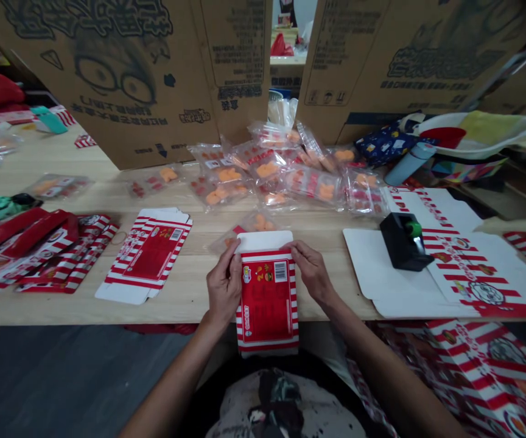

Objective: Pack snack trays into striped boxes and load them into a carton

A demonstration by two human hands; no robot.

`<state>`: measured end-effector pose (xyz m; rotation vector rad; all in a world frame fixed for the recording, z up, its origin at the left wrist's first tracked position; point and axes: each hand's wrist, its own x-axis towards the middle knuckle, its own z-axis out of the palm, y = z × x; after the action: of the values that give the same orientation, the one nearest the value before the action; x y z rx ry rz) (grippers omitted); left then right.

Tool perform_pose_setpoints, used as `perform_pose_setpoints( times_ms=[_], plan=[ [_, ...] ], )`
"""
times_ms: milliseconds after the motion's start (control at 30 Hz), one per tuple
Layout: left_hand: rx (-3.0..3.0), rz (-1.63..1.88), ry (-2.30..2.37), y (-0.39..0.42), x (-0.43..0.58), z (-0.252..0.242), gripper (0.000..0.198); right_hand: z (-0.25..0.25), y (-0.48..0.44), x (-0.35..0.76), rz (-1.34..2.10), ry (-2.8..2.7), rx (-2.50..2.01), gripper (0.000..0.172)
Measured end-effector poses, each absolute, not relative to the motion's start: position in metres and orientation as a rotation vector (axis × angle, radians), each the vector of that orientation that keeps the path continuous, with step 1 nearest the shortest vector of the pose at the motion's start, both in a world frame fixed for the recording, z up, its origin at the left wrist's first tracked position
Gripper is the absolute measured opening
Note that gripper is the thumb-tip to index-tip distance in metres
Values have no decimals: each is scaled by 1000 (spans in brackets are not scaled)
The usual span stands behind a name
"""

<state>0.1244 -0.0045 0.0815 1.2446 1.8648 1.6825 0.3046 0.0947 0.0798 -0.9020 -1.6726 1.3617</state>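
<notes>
Between my two hands is a red and white striped carton (pixel 267 304), held over the table's front edge with its white flap at the far end. My left hand (pixel 224 283) grips its upper left edge, thumb on the front. My right hand (pixel 311 271) pinches the upper right corner beside the barcode. Just beyond the flap lies a clear plastic packet (pixel 260 221) with orange pieces, partly hidden by the carton. To the left, a similar flat carton (pixel 153 255) rests on the table with its printed red panel up.
Clear packets (pixel 267 170) are heaped against tall cardboard boxes (pixel 153 73). A black tape dispenser (pixel 404 243) stands on flat white carton sheets (pixel 382 283) at right. Striped cartons (pixel 80 255) with red handles lie left. A blue bottle (pixel 411 163) is at back right.
</notes>
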Motion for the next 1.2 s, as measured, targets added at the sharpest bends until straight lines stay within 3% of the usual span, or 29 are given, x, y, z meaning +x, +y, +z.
perform_pose_setpoints(
  times_ms=[167,233,267,333,400,567,700,967,1200],
  plan=[
    [870,1639,1556,4,113,86,35,91,101,306,1316,-1802,-868,27],
    [647,1643,1385,9,106,94,32,96,105,305,1421,-1739,-855,17],
    [570,1632,1324,11,102,99,34,98,108,305,1495,-1690,-847,23],
    [500,1547,1246,15,93,110,50,102,114,303,1638,-1605,-825,59],
    [519,1393,1184,18,84,117,60,105,118,301,1733,-1605,-816,71],
    [878,1255,1317,10,67,110,37,99,119,307,1440,-1895,-738,23],
    [1133,1179,1377,-1,65,106,33,106,115,317,1250,-2176,-570,22],
    [992,1276,1459,5,84,134,37,156,129,311,1889,-2116,-718,25],
    [981,1240,1405,5,81,138,24,155,139,302,1796,-2213,-846,6]
  ],
)
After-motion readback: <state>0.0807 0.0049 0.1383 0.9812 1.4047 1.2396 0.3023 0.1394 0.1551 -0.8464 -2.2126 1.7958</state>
